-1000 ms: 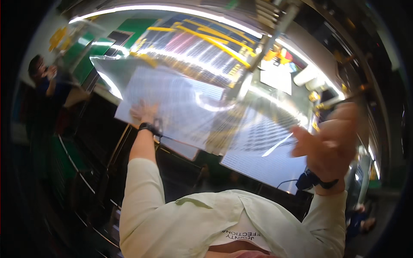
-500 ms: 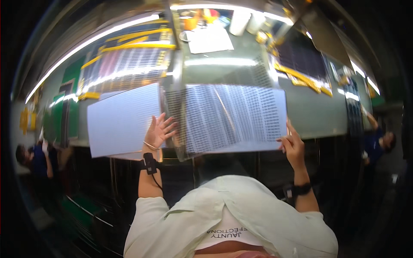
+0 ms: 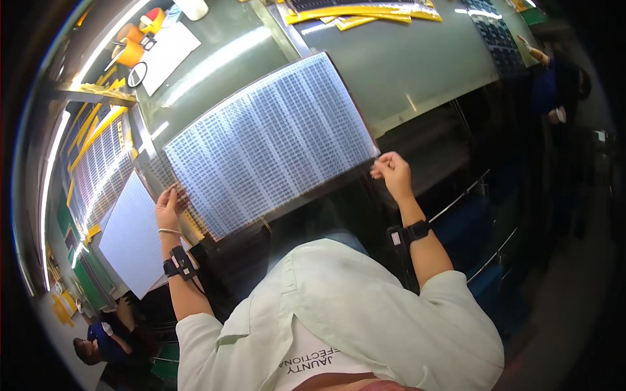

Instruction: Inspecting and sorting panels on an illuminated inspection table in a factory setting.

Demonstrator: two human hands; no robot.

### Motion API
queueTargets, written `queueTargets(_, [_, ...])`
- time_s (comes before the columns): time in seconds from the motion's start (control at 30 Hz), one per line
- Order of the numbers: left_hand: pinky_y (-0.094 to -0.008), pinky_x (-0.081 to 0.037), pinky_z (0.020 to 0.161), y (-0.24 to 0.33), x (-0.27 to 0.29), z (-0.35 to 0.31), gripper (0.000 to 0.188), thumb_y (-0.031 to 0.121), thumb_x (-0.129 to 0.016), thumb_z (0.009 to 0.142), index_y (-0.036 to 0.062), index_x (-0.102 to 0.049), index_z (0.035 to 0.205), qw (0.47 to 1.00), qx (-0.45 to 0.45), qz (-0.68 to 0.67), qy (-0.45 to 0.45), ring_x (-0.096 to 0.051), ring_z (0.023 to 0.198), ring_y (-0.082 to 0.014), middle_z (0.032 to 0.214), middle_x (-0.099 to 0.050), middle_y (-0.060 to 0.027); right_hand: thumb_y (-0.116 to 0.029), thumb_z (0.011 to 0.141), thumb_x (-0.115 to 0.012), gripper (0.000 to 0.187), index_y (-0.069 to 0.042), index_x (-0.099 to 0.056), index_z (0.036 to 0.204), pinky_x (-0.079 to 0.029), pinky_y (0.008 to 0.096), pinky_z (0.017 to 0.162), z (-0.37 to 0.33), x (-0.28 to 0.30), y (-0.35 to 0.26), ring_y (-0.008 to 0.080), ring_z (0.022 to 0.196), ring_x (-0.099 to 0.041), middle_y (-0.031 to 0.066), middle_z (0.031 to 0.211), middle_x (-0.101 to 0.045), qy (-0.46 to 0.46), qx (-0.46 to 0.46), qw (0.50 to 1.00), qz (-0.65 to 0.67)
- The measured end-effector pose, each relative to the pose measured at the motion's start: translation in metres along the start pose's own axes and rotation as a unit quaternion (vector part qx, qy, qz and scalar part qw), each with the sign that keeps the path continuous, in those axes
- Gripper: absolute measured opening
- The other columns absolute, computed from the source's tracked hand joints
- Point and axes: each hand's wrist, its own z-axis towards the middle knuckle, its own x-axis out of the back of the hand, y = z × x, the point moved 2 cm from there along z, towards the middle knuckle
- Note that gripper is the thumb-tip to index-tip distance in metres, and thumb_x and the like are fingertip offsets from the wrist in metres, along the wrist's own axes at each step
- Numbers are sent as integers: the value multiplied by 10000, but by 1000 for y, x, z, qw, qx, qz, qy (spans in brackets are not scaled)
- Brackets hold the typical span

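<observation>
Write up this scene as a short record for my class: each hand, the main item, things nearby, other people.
Left hand: at the left edge of the patterned sheet
Right hand: at its near right corner; grip unclear
Main item: patterned sheet, over the workbench
Nearby: pale sheet, left; white paper, beyond
Other people: one far left, one far right

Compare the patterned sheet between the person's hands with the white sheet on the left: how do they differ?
The patterned sheet carries dense rows of dark marks; the white sheet looks nearly plain. The patterned sheet lies between the left hand and right hand; the white sheet lies mostly left of both. Both sheets are pale with distinct corners.
</observation>
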Motion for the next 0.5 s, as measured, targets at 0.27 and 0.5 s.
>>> queueTargets(0.27, [-267, -509, 658, 24, -15, -5, 218, 208, -540, 895, 68, -592, 1054, 999, -45, 3, -13, -631, 777, -175, 928, -642, -64, -77, 722, -696, 155, 11, -569, 717, -415, 270, 584, 34, 16, 20, 120, 625, -497, 49, 712, -531, 65, 58, 986, -142])
queueTargets(0.5, [-275, -517, 669, 21, -14, -4, 226, 209, -533, 898, 66, -586, 1064, 999, -51, 1, -14, -631, 774, -172, 932, -642, -68, -71, 759, -666, 141, 5, -555, 716, -426, 232, 535, 37, 13, 28, 79, 581, -493, 21, 640, -548, 38, 15, 996, -77])
